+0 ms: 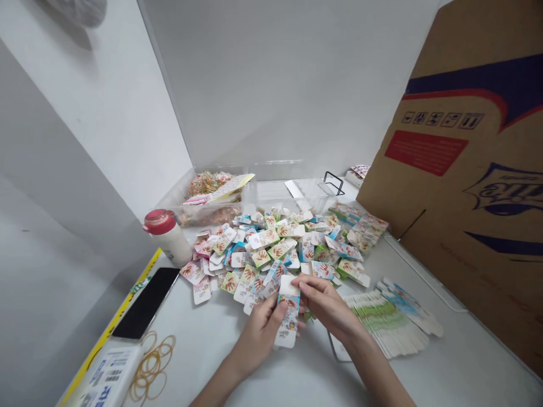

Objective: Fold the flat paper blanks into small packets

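Observation:
My left hand (258, 336) and my right hand (326, 308) meet low in the middle of the view, both pinching a small bundle of printed paper cards (288, 316) with white tabs. The bundle stands nearly upright between my fingers, and its lower end hangs below my left hand. Just beyond my hands lies a loose heap of similar cards (263, 249) in green, blue and pink. Beside my right wrist, a fanned row of overlapping cards (386, 322) lies flat on the white table (462, 339).
Further back stand a clear plastic tray (212, 198) of colourful small packets and a black wire stand (333, 183). A red-capped white bottle (168, 237), a black phone (146, 302) and tan rubber bands (150, 364) sit left. A printed cardboard sheet (458, 158) rises at right.

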### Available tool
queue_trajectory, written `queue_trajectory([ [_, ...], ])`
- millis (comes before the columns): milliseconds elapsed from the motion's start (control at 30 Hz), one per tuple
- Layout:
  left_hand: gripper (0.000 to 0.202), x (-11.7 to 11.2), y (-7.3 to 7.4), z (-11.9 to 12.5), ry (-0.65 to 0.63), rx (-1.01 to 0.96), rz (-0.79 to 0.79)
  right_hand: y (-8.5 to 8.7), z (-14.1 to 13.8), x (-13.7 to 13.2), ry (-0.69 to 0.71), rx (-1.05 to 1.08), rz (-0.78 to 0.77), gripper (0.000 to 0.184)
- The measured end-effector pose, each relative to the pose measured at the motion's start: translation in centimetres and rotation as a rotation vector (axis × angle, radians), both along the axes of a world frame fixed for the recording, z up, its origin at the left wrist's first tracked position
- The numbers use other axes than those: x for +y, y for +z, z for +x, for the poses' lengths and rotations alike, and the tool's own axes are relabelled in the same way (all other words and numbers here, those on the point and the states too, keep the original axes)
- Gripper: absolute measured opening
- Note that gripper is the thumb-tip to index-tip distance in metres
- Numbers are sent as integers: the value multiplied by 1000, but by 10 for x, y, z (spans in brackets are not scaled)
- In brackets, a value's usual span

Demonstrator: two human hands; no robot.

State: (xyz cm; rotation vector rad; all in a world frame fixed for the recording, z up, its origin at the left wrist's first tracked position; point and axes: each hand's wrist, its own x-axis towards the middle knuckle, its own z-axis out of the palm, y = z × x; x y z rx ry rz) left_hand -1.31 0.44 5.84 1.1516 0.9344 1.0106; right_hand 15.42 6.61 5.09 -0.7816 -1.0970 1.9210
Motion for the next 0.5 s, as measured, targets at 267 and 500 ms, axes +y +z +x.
queue_trajectory([
  [267,54,1,-10,2,60,-111,49,13,5,-2,166,73,-73,44],
  [500,28,0,-11,-3,69,46,194,4,7,1,101,3,33,25],
])
